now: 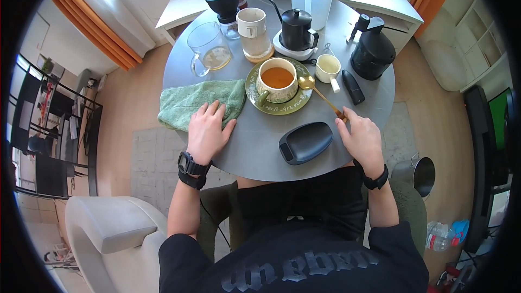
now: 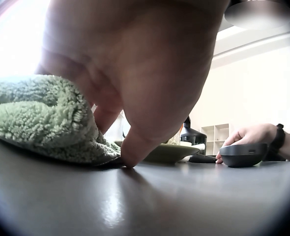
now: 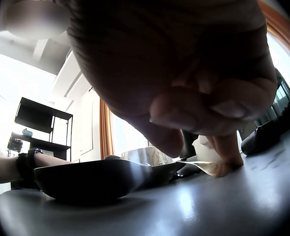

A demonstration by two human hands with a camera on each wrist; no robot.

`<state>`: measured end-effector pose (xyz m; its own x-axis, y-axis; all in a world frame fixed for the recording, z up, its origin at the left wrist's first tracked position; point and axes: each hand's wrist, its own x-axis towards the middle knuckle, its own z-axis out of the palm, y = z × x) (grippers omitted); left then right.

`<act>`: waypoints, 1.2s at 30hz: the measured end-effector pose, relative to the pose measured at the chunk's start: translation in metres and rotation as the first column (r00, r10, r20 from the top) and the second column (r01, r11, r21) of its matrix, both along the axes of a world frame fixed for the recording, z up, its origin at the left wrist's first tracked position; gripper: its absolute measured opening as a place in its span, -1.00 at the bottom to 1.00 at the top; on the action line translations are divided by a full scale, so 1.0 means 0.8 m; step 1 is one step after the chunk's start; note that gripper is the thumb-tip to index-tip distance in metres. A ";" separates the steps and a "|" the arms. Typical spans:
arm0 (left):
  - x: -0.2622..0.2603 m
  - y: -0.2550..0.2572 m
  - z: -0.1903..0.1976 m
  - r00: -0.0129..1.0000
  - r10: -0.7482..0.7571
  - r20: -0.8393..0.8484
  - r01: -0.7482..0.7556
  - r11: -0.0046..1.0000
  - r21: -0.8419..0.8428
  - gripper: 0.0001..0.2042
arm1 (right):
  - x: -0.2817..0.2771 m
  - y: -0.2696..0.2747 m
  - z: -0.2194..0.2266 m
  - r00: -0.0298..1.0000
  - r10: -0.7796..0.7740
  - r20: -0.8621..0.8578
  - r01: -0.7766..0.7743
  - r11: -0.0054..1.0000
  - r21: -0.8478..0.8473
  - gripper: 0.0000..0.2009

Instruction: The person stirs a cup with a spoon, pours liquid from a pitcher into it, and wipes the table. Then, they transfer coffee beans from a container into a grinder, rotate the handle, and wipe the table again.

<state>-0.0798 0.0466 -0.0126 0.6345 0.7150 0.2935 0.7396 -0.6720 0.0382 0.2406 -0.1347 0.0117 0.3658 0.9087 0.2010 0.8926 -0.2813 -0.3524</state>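
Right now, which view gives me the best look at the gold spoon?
The head view. It shows the whole gold spoon: bowl resting on the green saucer beside the cup, handle end pinched by the right hand. The right wrist view shows only a blurred gold stretch under the fingers; the left wrist view doesn't show it.

The desk (image 1: 255, 146) has a smooth grey top with a soft shine. The green towel (image 1: 201, 100) is a rough, fluffy cloth. The spoon (image 1: 317, 93) looks like polished golden metal. The cup (image 1: 278, 81) and the green saucer (image 1: 255, 97) look like glazed ceramic, glossy. The black tray (image 1: 305, 142) is matt, probably plastic. The glass pitcher (image 1: 209, 49) is clear and shiny. The black kettle (image 1: 297, 30) has a matt finish.
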 end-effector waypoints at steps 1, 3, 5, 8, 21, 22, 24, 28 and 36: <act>0.000 0.000 0.000 1.000 -0.005 0.005 0.005 1.000 -0.006 -0.54 | -0.001 0.001 0.000 1.000 0.003 0.000 -0.003 1.000 -0.002 -0.62; 0.000 0.001 0.002 1.000 -0.003 0.019 0.003 1.000 -0.022 -0.54 | -0.001 0.001 0.001 1.000 0.010 -0.008 -0.010 1.000 0.000 -0.62; 0.003 -0.003 0.013 0.999 0.007 0.035 -0.005 0.997 -0.079 -0.54 | 0.000 0.003 0.002 1.000 0.023 -0.020 -0.023 1.000 0.005 -0.63; -0.006 0.004 0.014 0.998 0.000 0.059 0.005 0.996 -0.094 -0.56 | 0.004 0.003 0.001 0.996 0.027 -0.080 -0.025 0.999 0.027 -0.63; 0.049 0.019 0.076 0.707 0.016 0.707 0.138 0.977 -0.161 -0.77 | 0.035 0.060 0.019 0.818 0.183 -0.546 0.048 0.924 0.380 -0.78; 0.061 0.025 0.078 0.665 -0.001 0.746 0.189 0.968 -0.166 -0.77 | 0.038 0.071 0.020 0.771 0.250 -0.585 0.024 0.908 0.419 -0.78; 0.083 0.038 0.081 0.571 -0.029 0.820 0.287 0.944 -0.166 -0.76 | 0.044 0.090 0.021 0.664 0.384 -0.642 -0.018 0.866 0.499 -0.77; 0.121 0.070 0.062 0.483 -0.068 0.873 0.399 0.904 -0.151 -0.75 | 0.051 0.117 0.018 0.606 0.470 -0.642 -0.055 0.830 0.555 -0.76; 0.139 0.082 0.043 0.582 -0.046 0.812 0.423 0.870 -0.255 -0.72 | 0.065 0.130 0.009 0.591 0.469 -0.657 -0.139 0.861 0.489 -0.77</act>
<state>0.0316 0.1120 0.0215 0.4682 0.7372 0.4872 0.1199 -0.5992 0.7915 0.2924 -0.0306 0.0189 0.2493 0.9141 0.3199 0.2864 0.2460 -0.9260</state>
